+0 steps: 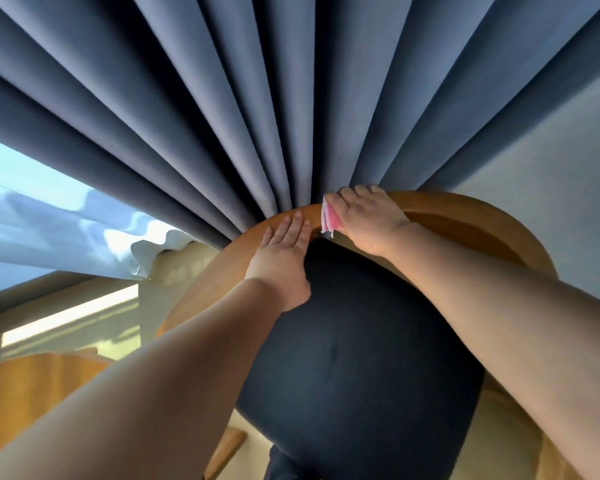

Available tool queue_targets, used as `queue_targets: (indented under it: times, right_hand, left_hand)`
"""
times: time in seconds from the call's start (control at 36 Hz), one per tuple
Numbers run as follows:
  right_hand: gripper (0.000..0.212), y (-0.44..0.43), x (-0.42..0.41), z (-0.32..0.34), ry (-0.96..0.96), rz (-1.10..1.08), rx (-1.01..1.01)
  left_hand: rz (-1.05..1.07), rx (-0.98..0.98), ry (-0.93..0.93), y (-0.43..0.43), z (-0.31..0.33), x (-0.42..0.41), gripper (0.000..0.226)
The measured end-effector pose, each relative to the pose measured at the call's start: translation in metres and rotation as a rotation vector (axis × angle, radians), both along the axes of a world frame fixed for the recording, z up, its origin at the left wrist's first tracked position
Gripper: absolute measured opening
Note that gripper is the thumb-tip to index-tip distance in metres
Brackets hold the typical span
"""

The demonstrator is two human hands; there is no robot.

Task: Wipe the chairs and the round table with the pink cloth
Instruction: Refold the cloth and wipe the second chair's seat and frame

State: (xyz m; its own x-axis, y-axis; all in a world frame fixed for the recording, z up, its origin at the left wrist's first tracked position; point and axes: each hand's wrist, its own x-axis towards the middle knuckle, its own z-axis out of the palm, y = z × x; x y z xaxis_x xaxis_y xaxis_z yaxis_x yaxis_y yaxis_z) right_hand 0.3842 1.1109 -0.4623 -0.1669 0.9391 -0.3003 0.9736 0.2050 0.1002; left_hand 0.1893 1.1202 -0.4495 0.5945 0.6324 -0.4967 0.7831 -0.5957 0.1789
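The pink cloth [331, 220] is folded small, with white mesh edges and a loose thread. It sits bunched under the right hand [368, 216], whose fingers [352, 195] curl down over it onto the top of the chair [447, 206]'s curved wooden back rail. Just beside the cloth, the left hand [284, 252] lies flat on the same rail, fingers straight and together, the dark seat cushion [354, 341] below both wrists, the grey-blue curtain [257, 98] past the fingertips

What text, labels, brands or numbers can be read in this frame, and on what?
None: no word, label, brand, number or sign shows in the head view.
The cloth in the right hand, the chair and the curtain are all plain, with no print on them.
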Motion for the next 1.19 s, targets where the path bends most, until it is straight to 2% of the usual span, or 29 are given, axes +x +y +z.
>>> queue_targets:
  times: [0.22, 0.5, 0.67, 1.19]
  right_hand:
    - [0.06, -0.015, 0.031, 0.017, -0.054, -0.125, -0.008]
    - [0.063, -0.051, 0.076, 0.037, -0.061, -0.254, 0.028]
    - [0.074, -0.082, 0.096, 0.048, -0.026, -0.364, 0.052]
    - [0.076, -0.169, 0.128, 0.034, 0.171, -0.681, 0.183]
  left_hand:
    - [0.003, -0.032, 0.027, 0.003, 0.007, 0.004, 0.099]
    - [0.004, -0.039, 0.087, 0.004, 0.01, 0.007, 0.099]
    - [0.009, -0.036, 0.11, 0.003, 0.013, 0.008, 0.1]
    - [-0.02, 0.01, 0.159, -0.003, 0.02, 0.01, 0.098]
